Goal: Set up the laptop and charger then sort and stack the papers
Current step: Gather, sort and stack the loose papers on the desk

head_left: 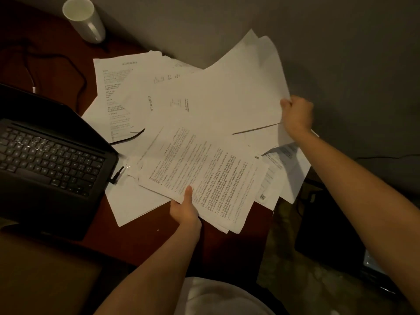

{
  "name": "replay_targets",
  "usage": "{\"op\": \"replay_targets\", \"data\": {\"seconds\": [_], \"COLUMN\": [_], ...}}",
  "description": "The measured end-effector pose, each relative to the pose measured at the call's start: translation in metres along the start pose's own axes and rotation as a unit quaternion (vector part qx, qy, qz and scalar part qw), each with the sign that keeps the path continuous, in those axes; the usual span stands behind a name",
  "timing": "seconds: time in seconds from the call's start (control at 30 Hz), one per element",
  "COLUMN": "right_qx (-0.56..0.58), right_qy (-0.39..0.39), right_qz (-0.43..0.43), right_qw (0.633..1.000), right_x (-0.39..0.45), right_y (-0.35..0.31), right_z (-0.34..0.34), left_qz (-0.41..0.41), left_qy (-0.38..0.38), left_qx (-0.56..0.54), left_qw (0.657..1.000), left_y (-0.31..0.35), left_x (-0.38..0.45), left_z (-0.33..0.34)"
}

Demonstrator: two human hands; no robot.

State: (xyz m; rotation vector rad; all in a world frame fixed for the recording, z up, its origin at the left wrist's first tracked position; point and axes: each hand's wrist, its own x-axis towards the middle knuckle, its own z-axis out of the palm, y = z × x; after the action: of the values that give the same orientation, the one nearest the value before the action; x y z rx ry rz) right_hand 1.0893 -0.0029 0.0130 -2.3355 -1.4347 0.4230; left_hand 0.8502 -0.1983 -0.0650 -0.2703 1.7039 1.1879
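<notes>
Loose white papers (pixel 141 92) lie scattered over the right half of the dark red desk (pixel 141 242). My left hand (pixel 185 209) pinches a small stack of printed sheets (pixel 204 176) at its near edge, thumb on top. My right hand (pixel 296 115) grips the right edge of a large blank sheet (pixel 231 92) and holds it lifted above the pile. The black laptop (pixel 52 155) stands open at the left with its keyboard showing. A dark charger cable (pixel 79 71) runs behind the laptop, and another cable end (pixel 117 173) sits at its right side.
A white mug (pixel 85 18) stands at the back left of the desk. A grey wall rises close behind the papers. Some sheets hang over the desk's right edge (pixel 293 192). A dark object lies on the floor at the right (pixel 329 237).
</notes>
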Motion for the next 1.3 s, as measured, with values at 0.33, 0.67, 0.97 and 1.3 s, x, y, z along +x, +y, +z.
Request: {"op": "replay_targets", "data": {"seconds": [0.33, 0.67, 0.97, 1.3], "right_qx": [0.265, 0.439, 0.361, 0.158], "right_qy": [0.193, 0.22, -0.071, -0.27], "right_qz": [-0.032, 0.067, 0.148, 0.073], "right_qw": [0.944, 0.868, 0.918, 0.947], "right_x": [-0.047, -0.11, -0.188, -0.121], "right_y": [-0.003, -0.014, 0.027, 0.023], "right_z": [-0.081, -0.081, 0.034, 0.021], "left_qz": [-0.013, -0.002, -0.071, -0.066], "left_qy": [-0.029, -0.049, -0.169, -0.176], "left_qx": [-0.004, 0.038, -0.037, 0.054], "left_qw": [0.999, 0.998, 0.982, 0.981], "left_y": [0.003, 0.003, 0.007, 0.007], "left_x": [-0.005, -0.001, 0.004, 0.006], "left_z": [-0.002, -0.011, -0.028, -0.034]}}
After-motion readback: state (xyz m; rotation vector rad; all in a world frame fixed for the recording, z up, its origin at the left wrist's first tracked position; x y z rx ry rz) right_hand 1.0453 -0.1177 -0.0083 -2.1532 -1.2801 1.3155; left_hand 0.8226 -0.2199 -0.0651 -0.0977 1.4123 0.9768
